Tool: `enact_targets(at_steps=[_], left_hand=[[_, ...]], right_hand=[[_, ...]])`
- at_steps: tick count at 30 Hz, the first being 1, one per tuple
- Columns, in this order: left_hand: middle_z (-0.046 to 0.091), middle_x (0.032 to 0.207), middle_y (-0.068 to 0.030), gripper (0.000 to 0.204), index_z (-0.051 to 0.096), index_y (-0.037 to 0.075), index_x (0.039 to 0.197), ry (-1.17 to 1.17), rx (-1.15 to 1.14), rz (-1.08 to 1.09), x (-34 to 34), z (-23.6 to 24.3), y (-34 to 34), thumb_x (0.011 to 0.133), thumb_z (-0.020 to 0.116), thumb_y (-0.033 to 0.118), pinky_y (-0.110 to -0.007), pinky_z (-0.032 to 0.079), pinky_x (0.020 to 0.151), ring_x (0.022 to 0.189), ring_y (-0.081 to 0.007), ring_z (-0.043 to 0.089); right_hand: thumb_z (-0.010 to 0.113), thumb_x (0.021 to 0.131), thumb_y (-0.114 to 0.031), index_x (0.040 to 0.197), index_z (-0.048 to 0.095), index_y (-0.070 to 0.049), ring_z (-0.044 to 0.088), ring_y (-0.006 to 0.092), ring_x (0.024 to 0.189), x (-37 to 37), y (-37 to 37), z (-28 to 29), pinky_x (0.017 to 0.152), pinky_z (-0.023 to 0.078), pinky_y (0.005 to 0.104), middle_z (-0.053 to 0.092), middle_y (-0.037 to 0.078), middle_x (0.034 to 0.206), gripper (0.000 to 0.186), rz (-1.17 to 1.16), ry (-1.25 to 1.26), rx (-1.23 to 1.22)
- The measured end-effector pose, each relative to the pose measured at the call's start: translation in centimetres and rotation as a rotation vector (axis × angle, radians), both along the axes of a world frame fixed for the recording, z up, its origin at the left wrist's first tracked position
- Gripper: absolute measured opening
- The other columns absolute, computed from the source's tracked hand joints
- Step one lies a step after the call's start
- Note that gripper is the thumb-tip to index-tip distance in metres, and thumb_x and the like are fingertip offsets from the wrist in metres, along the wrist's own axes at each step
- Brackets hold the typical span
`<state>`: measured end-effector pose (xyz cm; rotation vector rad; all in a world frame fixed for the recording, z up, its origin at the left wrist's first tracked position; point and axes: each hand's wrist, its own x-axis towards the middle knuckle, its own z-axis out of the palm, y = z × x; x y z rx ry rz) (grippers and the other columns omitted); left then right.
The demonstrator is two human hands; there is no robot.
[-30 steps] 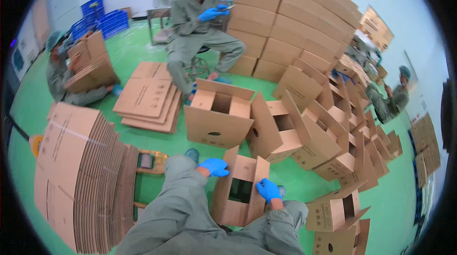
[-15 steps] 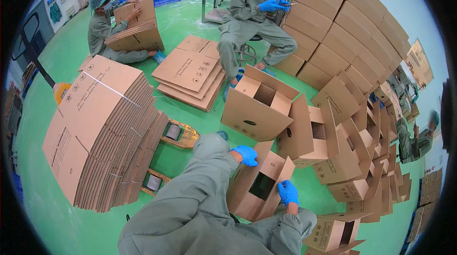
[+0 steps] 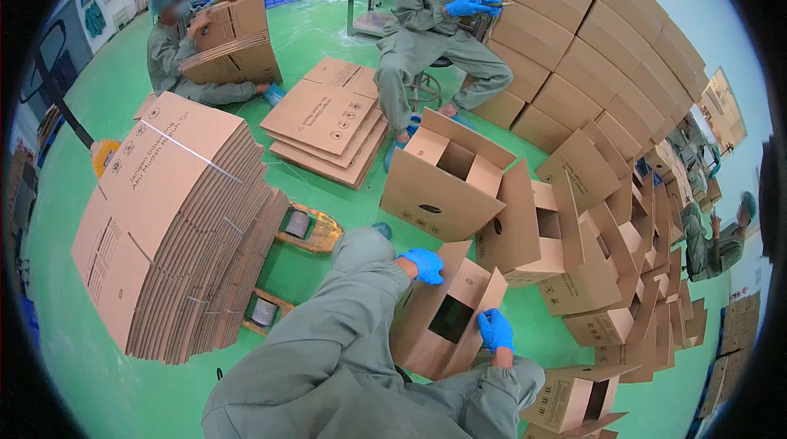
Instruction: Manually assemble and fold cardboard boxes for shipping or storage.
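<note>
A brown cardboard box (image 3: 447, 316) lies tilted between my knees, its flaps open and its inside dark. My left hand (image 3: 425, 264), in a blue glove, grips the box's upper left flap. My right hand (image 3: 495, 329), also gloved in blue, holds the right flap edge. Both sleeves are grey-green.
A tall bundle of flat cartons (image 3: 176, 218) on a pallet (image 3: 307, 230) stands at my left. Several open boxes (image 3: 447, 181) crowd ahead and to the right. Another flat stack (image 3: 328, 119) lies further off. Two seated people (image 3: 434, 29) (image 3: 184, 45) work beyond, with stacked cartons (image 3: 590, 54) behind.
The view has swung left and down, bringing the flat carton bundle closer. My hands stay on the box flaps, the box turning slightly between them.
</note>
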<state>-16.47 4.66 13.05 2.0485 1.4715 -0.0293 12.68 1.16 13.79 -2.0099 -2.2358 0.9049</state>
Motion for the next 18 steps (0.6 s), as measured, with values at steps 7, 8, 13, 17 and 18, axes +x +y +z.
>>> enact_targets(at_steps=[7, 8, 13, 17, 18], left_hand=[[0.064, 0.094, -0.0184, 0.043, 0.067, 0.006, 0.091, 0.023, -0.055, 0.006, -0.02, 0.20, -0.07, 0.075, 0.054, 0.044, -0.045, 0.048, 0.076, 0.086, -0.0360, 0.061], [0.064, 0.094, -0.0184, 0.043, 0.067, 0.006, 0.091, -0.008, -0.027, 0.003, -0.02, 0.16, -0.07, 0.075, 0.054, 0.044, -0.045, 0.048, 0.076, 0.086, -0.0360, 0.061], [0.064, 0.092, -0.0180, 0.043, 0.067, 0.006, 0.090, 0.029, -0.006, -0.016, -0.08, -0.05, -0.10, 0.075, 0.053, 0.044, -0.046, 0.049, 0.074, 0.085, -0.0361, 0.061], [0.064, 0.092, -0.0178, 0.043, 0.067, 0.006, 0.090, -0.012, 0.041, -0.015, -0.10, 0.09, -0.21, 0.076, 0.053, 0.044, -0.046, 0.049, 0.073, 0.084, -0.0361, 0.061], [0.064, 0.091, -0.0179, 0.043, 0.067, 0.006, 0.090, -0.011, 0.027, -0.010, -0.08, 0.18, -0.25, 0.076, 0.053, 0.044, -0.046, 0.049, 0.073, 0.084, -0.0360, 0.061]], right_hand=[[0.055, 0.082, -0.036, 0.096, 0.059, -0.003, 0.061, 0.0374, 0.086, -0.22, -0.16, 0.43, 0.077, 0.048, 0.0434, 0.064, 0.020, 0.092, 0.036, -0.009, -0.008, 0.032], [0.055, 0.082, -0.036, 0.096, 0.059, -0.004, 0.061, 0.0373, 0.087, -0.24, -0.18, 0.49, 0.077, 0.047, 0.0433, 0.064, 0.020, 0.092, 0.036, -0.008, -0.013, 0.032], [0.055, 0.082, -0.037, 0.096, 0.059, -0.004, 0.061, 0.0371, 0.086, -0.29, -0.11, 0.62, 0.077, 0.047, 0.0434, 0.064, 0.020, 0.091, 0.036, -0.009, -0.020, 0.026], [0.055, 0.081, -0.038, 0.098, 0.060, -0.004, 0.061, 0.0357, 0.087, -0.20, 0.01, 0.40, 0.078, 0.047, 0.0432, 0.065, 0.019, 0.092, 0.038, -0.005, -0.040, 0.012], [0.055, 0.081, -0.038, 0.097, 0.060, -0.004, 0.061, 0.0356, 0.087, -0.16, 0.02, 0.31, 0.077, 0.047, 0.0431, 0.065, 0.019, 0.091, 0.038, 0.016, -0.026, -0.004]])
